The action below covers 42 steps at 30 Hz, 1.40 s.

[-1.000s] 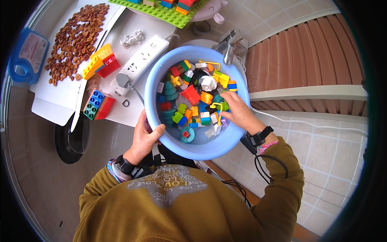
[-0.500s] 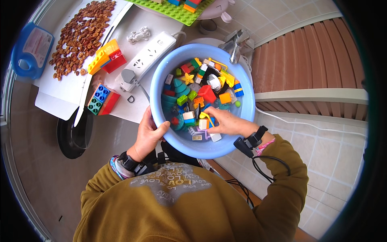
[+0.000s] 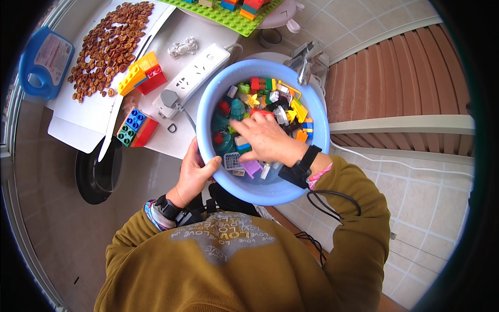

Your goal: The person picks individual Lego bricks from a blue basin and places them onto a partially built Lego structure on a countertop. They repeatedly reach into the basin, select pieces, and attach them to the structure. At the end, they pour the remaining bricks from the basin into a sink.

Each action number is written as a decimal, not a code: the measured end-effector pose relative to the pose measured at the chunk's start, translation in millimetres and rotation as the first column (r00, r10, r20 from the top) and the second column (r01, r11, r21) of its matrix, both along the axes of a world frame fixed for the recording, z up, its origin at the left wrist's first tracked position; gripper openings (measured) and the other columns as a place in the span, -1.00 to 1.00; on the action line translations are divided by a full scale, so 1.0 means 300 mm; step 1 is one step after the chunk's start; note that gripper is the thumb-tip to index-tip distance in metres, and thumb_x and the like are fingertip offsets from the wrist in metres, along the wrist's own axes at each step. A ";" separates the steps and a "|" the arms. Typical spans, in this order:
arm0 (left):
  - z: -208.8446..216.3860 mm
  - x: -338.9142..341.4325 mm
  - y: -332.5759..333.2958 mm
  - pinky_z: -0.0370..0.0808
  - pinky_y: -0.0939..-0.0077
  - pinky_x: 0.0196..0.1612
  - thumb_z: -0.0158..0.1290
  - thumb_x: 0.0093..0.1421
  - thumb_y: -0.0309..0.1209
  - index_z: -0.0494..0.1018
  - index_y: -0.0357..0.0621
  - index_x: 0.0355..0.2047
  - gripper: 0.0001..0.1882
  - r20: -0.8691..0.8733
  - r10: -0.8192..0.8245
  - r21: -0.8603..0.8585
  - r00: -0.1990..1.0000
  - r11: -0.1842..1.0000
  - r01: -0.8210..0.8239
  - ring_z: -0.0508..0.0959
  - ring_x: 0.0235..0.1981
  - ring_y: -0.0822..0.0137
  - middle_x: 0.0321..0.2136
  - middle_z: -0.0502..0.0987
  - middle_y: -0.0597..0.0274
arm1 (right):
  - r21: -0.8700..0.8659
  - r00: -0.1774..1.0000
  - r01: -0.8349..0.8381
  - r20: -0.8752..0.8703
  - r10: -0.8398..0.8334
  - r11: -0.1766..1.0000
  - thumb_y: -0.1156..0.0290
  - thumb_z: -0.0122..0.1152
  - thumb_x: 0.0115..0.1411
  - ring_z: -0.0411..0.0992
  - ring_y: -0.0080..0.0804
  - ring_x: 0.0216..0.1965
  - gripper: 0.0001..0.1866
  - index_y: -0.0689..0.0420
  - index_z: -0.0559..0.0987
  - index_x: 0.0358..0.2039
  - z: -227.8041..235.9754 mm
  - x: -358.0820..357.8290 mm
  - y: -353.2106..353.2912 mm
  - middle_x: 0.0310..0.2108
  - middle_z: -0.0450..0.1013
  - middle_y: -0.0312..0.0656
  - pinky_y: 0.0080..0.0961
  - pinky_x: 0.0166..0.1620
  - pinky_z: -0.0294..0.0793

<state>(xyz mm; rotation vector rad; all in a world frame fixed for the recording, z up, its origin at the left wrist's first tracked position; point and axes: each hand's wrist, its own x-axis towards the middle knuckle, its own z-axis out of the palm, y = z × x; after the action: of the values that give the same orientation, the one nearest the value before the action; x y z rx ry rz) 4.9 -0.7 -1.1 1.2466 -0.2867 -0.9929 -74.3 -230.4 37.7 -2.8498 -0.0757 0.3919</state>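
Note:
A light-blue basin (image 3: 208, 93) holds a heap of colourful toy building blocks in what looks like water. My left hand (image 3: 195, 170) grips its near-left rim, thumb on top and fingers down the outside. Inside the basin, my right hand (image 3: 266, 136) spreads over the blocks, palm down, with nothing visibly held. Its fingertips reach toward a teal tree-shaped piece (image 3: 237, 108). Beneath the thumb lie a small grey grid-like basket (image 3: 231, 161) and a purple piece (image 3: 252, 168). A yellow flower piece (image 3: 252, 101) shows beyond the fingers. The hand hides the middle of the heap.
Left of the basin, a white power strip (image 3: 200, 73) with a grey plug (image 3: 169, 98) lies close to the rim. Joined blocks (image 3: 138, 127) stand nearby. Dried slices (image 3: 109, 44) cover a white board. A metal faucet (image 3: 305, 70) rises behind the basin; a green baseplate (image 3: 223, 16) lies farther back.
My right hand has released the white-and-yellow blocks and moved left and farther in, its fingers spreading. Blocks near it have shifted. My left hand stays on the rim.

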 end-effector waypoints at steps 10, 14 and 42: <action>0.004 0.006 0.006 0.47 0.67 -0.58 0.17 0.25 -0.42 0.04 -0.12 0.35 -0.26 -0.037 -0.024 -0.034 0.999 0.999 0.022 0.54 -0.48 0.49 -0.13 0.54 0.19 | 0.023 0.972 -0.084 -0.219 0.087 0.996 0.29 0.56 -0.15 0.31 -0.23 0.10 -0.25 -0.16 0.52 0.14 0.080 -0.177 -0.075 -0.01 0.46 -0.33 -0.23 0.05 0.22; -0.001 0.007 0.007 0.47 0.67 -0.58 0.18 0.25 -0.41 0.05 -0.13 0.35 -0.26 -0.022 -0.030 -0.022 0.999 0.999 0.030 0.54 -0.49 0.49 -0.17 0.53 0.21 | 0.078 0.998 0.069 -0.021 -0.068 0.995 0.40 0.53 -0.14 0.38 -0.12 0.00 -0.42 -0.01 0.54 -0.04 0.088 -0.216 -0.197 -0.02 0.41 -0.24 -0.23 0.05 0.43; 0.013 0.000 0.005 0.48 0.67 -0.56 0.17 0.23 -0.42 0.04 -0.12 0.35 -0.24 -0.007 -0.008 0.009 1.000 1.000 0.008 0.56 -0.49 0.51 -0.28 0.53 0.25 | 0.533 0.844 0.531 -0.402 -0.355 0.658 -0.06 0.28 0.27 0.44 -0.50 -0.27 -0.36 0.28 0.44 0.06 -0.050 -0.074 -0.196 -0.31 0.47 -0.21 -0.50 -0.21 0.45</action>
<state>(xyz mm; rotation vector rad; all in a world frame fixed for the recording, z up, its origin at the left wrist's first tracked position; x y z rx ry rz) 5.1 0.9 2.7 1.2506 -0.2828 -1.0062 -96.7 -289.3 22.6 -2.0220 0.4648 0.5134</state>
